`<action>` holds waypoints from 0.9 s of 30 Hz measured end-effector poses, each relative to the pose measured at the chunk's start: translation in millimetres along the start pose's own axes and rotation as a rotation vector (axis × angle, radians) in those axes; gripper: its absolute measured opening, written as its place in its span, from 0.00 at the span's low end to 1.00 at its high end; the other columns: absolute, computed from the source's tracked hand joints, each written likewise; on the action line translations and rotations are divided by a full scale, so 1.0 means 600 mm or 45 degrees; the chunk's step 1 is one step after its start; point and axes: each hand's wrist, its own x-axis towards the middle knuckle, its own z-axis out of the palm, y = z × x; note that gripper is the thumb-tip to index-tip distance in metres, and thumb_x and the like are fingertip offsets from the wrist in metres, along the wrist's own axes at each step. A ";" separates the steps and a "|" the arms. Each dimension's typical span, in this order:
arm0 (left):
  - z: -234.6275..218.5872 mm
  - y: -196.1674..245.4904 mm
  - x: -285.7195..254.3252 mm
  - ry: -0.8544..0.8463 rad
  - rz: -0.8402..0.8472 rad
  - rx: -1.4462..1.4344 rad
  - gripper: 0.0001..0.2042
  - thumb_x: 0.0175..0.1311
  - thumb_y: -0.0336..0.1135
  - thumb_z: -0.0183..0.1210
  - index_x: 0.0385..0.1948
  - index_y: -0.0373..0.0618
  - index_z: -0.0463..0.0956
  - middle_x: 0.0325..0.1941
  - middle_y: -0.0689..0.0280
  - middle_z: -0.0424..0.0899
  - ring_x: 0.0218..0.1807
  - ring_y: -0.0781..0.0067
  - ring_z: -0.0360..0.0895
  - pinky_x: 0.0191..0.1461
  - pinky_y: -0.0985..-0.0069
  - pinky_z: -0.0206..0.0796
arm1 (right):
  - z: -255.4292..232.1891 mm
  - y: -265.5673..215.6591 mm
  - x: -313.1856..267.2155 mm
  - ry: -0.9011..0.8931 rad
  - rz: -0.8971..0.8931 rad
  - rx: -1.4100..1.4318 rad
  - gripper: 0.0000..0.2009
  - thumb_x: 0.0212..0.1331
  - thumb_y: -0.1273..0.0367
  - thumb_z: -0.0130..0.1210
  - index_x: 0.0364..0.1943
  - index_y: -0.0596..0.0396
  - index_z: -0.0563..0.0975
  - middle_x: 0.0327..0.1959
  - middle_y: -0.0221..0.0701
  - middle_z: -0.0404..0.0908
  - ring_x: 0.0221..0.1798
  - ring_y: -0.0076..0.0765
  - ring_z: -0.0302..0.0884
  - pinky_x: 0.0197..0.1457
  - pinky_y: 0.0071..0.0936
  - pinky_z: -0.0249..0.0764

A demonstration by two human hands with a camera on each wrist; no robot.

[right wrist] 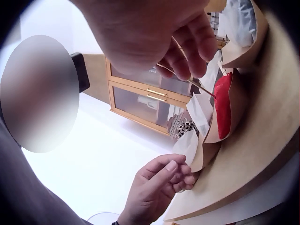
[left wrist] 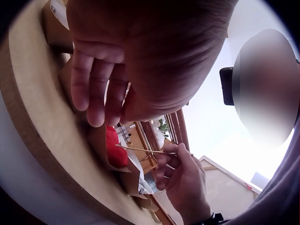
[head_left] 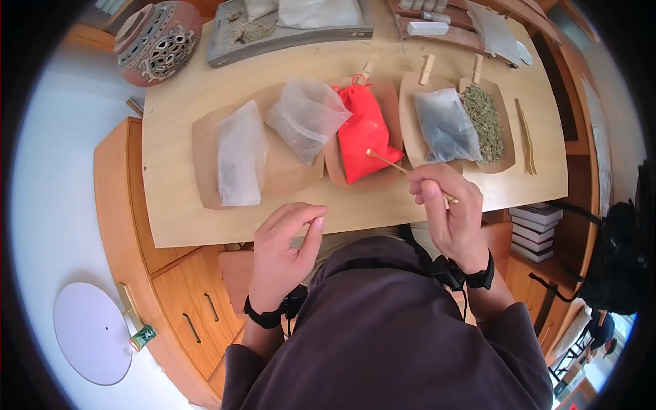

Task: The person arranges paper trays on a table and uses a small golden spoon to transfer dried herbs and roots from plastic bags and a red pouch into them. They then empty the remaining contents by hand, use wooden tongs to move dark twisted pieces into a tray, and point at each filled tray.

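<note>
My right hand pinches the handle of a thin brass-coloured scoop. Its small round end overlaps the lower part of a red drawstring pouch in the head view. That pouch lies in a brown paper tray. Near the table's front edge is my left hand, fingers loosely bent and holding nothing. Farther left, a flat whitish bag and a translucent mesh bag lie on brown paper trays. To the right are a clear bag with dark contents and a tray of dried green herb.
Brass tweezers lie at the table's right. Wooden clips stand at the trays' far ends. Behind are a grey wooden tray, an openwork ceramic pot and a brown rack. Books are stacked below the table's right side.
</note>
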 end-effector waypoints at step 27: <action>-0.032 -0.049 -0.063 0.135 0.030 0.104 0.09 0.63 0.22 0.66 0.43 0.38 0.85 0.39 0.56 0.88 0.40 0.50 0.87 0.44 0.65 0.79 | 0.199 -0.116 0.080 -0.574 -0.471 -0.049 0.11 0.69 0.67 0.63 0.51 0.55 0.85 0.48 0.40 0.88 0.43 0.48 0.89 0.41 0.36 0.83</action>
